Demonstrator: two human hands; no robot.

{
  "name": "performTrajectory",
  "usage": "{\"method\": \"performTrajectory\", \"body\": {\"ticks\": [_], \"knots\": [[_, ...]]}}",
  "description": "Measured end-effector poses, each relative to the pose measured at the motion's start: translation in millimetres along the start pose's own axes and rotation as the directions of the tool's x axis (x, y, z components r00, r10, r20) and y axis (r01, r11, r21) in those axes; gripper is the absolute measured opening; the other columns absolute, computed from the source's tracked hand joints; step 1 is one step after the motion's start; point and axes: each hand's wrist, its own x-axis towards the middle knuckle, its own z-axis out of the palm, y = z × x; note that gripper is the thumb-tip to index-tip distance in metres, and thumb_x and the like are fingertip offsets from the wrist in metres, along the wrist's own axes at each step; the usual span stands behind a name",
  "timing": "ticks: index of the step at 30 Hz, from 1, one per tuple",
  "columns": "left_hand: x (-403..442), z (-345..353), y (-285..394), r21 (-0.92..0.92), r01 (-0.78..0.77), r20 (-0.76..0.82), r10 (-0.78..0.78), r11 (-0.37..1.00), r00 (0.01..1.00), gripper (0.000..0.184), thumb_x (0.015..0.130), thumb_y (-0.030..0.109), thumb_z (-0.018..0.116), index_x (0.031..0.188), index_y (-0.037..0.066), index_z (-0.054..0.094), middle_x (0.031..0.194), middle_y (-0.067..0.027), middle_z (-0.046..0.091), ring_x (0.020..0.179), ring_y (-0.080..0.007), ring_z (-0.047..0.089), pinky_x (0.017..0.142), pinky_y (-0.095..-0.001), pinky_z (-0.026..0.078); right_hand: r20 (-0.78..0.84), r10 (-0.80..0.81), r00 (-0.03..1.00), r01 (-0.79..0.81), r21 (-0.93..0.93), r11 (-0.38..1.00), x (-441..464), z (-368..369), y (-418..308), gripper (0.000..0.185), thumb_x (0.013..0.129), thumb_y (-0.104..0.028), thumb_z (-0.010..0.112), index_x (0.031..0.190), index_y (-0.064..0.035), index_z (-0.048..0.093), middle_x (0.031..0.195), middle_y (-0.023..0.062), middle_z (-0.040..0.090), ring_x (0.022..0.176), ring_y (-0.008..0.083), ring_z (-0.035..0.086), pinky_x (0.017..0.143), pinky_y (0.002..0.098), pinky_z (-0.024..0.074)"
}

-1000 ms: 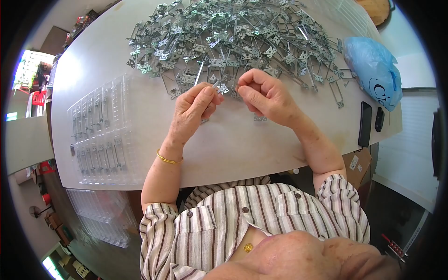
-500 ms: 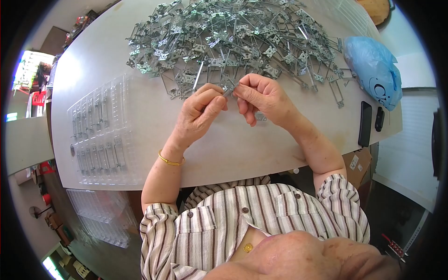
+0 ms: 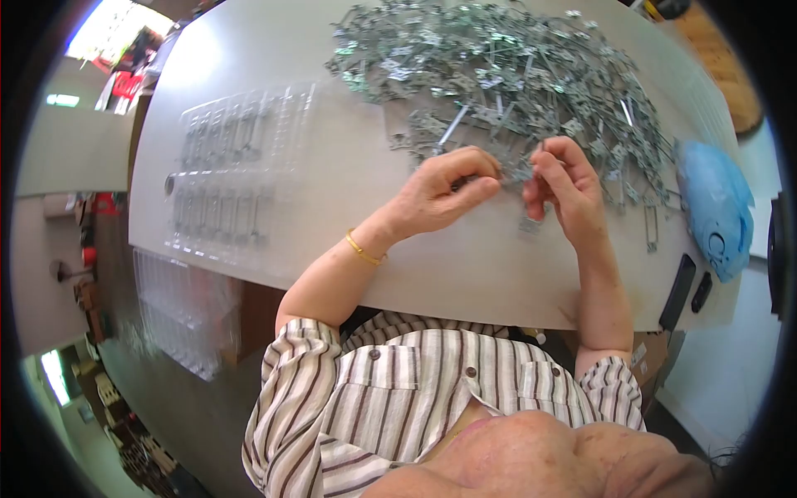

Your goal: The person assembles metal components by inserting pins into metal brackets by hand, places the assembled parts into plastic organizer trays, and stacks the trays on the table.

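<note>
So there's one big tangled heap of metal pieces point(image 3: 498, 62) across the far side of the desk point(image 3: 432, 286), way too many to count (I gave up fast, they overlap everywhere). Both hands are right at its near edge. The left hand point(image 3: 452, 189), with a single gold bracelet point(image 3: 363, 247) on the wrist, has its fingers curled toward the thumb, and the right hand point(image 3: 573, 187) has thumb and forefinger brought together. There's a bit of metal showing between the two, but it's too blurry for me to tell which hand grips it, if either. One small metal plate point(image 3: 529, 224) lies just below the right hand, and one loose long piece point(image 3: 651, 228) sits off to the right, apart from the hands. Over on the left is one clear tray point(image 3: 282, 178) holding two rows of pieces, roughly six per row, with more clear trays point(image 3: 187, 307) below the desk edge, number unclear. Crowding the right side: one blue bag point(image 3: 716, 207) beside the heap, then one black phone point(image 3: 678, 292) and one smaller black item point(image 3: 702, 292) next to it. The space directly between the hands and the clear tray has nothing standing in it.
</note>
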Motion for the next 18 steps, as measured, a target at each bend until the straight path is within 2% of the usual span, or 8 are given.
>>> {"method": "performTrajectory", "body": {"ticks": [2,8,14,17,18], "knots": [[1.3,0.4,1.8,0.012,-0.05,0.027,0.05,0.999,0.998,0.015,0.102,0.016,0.067,0.1,0.001,0.065,0.11,-0.0082,0.068,0.089,-0.0134,0.06,0.078,-0.0291,0.05,0.009,-0.075,0.997,0.075,0.018,0.997,-1.5,1.9,5.3,0.02,0.106,-0.028,0.062,0.11,-0.0084,0.061,0.075,0.005,0.068,0.059,0.0118,0.065,0.051,0.0252,0.0492],[1.0,-4.1,7.5,0.066,-0.052,0.012,0.052,0.996,0.999,0.016,0.097,0.016,0.074,0.098,0.003,0.066,0.111,-0.0099,0.07,0.095,-0.0169,0.064,0.083,-0.0321,0.052,0.09,-0.123,0.988,0.126,-0.026,0.992,-1.9,2.1,4.5,0.016,0.107,-0.023,0.06,0.11,-0.007,0.059,0.084,0.0058,0.069,0.066,0.012,0.068,0.053,0.0247,0.0514],[1.8,-4.3,1.1,0.133,-0.152,-0.065,0.162,0.979,0.985,0.018,0.088,0.012,0.081,0.099,0.006,0.068,0.119,-0.0105,0.068,0.104,-0.0202,0.065,0.09,-0.0336,0.051,0.091,-0.187,0.978,0.193,-0.061,0.979,-5.4,6.5,4.2,0.007,0.105,-0.008,0.06,0.11,-0.0043,0.057,0.093,0.0059,0.069,0.072,0.0116,0.069,0.059,0.0246,0.0555],[3.6,-1.6,5.5,0.228,-0.203,-0.151,0.241,0.952,0.959,0.016,0.087,0.007,0.078,0.1,0.006,0.069,0.128,-0.0116,0.064,0.108,-0.0225,0.064,0.093,-0.0344,0.05,0.036,-0.261,0.965,0.263,-0.075,0.962,-8.2,11.3,11.6,0.008,0.103,-0.002,0.061,0.11,-0.0029,0.056,0.093,0.0047,0.068,0.075,0.0101,0.069,0.064,0.0246,0.0586],[5.2,-0.5,5.8,0.313,-0.207,-0.196,0.277,0.927,0.941,0.016,0.086,0.005,0.077,0.1,0.005,0.069,0.128,-0.0112,0.064,0.107,-0.0223,0.064,0.092,-0.0339,0.05,0.028,-0.313,0.949,0.314,-0.096,0.944,-7.8,11.4,15.4,0.009,0.103,-0.001,0.061,0.11,-0.0026,0.056,0.093,0.0044,0.067,0.077,0.0099,0.069,0.066,0.0248,0.0595]]}}
